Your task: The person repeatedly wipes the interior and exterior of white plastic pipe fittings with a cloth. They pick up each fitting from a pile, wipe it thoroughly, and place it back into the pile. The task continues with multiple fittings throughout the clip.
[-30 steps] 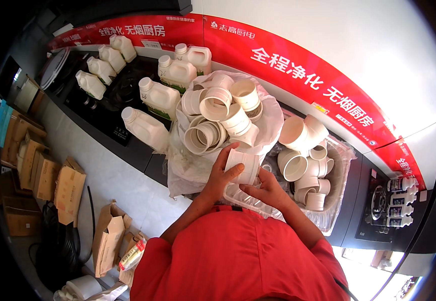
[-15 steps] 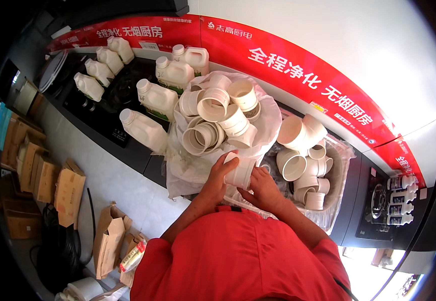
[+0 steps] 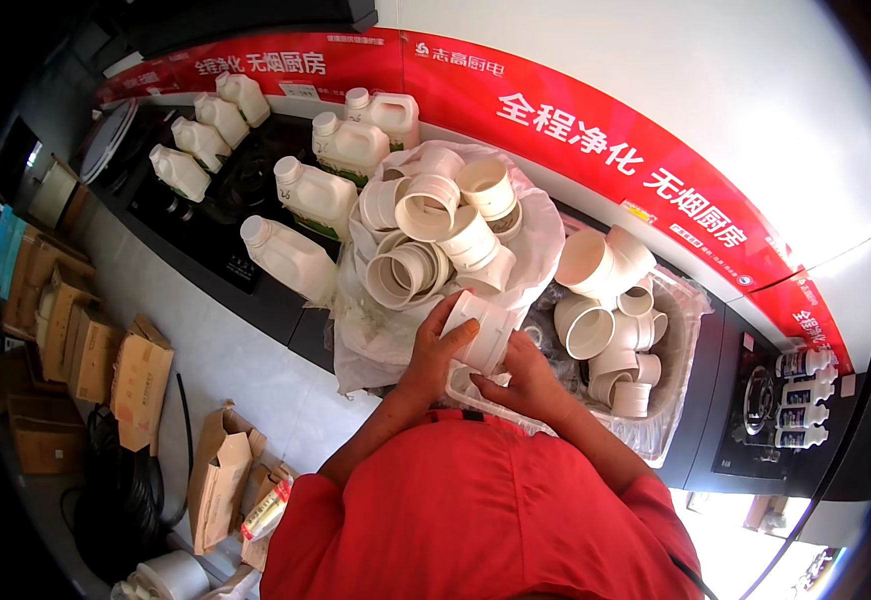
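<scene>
A white plastic pipe coupling (image 3: 485,330) is held up in front of my red shirt, between my two hands. My left hand (image 3: 433,352) grips its left side, the thumb lying across the wall. At the lower right side, my right hand (image 3: 532,380) has its fingers curled against the coupling; its fingertips are partly hidden. Just beyond, white pipe fittings (image 3: 427,208) are heaped on a white plastic bag (image 3: 375,345). To the right, more fittings (image 3: 587,330), among them a large branched one (image 3: 605,262), fill a plastic-lined basket (image 3: 677,400).
Several white jugs (image 3: 290,258) stand on the dark counter at left, beside a black cooktop (image 3: 240,185). Small white bottles (image 3: 801,412) line up by another cooktop at right. Cardboard boxes (image 3: 141,385) and a coiled black hose (image 3: 120,500) lie on the floor at left.
The coupling has tilted in my hands, its top leaning further right. My left fingers have shifted slightly around it, and my right hand has moved a little. The heaped fittings look unchanged.
</scene>
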Tool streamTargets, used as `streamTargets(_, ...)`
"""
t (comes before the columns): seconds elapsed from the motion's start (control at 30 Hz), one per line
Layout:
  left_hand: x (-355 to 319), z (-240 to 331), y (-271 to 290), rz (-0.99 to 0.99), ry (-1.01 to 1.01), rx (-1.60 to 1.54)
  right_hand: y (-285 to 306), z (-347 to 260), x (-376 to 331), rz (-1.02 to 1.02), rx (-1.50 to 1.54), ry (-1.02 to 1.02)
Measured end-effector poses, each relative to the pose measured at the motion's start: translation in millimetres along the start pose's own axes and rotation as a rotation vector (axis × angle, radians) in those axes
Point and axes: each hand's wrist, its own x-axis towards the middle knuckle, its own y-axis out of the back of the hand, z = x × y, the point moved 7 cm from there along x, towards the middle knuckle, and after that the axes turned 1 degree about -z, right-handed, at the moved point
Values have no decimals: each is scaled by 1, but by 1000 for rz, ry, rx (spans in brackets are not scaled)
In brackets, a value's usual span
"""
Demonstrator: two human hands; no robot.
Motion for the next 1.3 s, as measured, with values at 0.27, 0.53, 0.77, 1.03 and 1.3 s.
streamTargets(0.27, 1, -17, 4, -97, 44, 97, -2, 17, -5, 6, -55, -65)
streamTargets(0.53, 4, 13, -4, -80, -180, 202, -12, 22, -8, 18, 807, -510)
streamTargets(0.77, 3, -2, 3, -17, 45, 46, -8, 6, -1, 6, -113, 66)
streamTargets(1.03, 8, -9, 6, -77, 66, 103, -9, 29, -8, -53, 510, -347)
streamTargets(1.3, 6, 8, 2, -49, -53, 64, -9, 10, -2, -54, 316, -228)
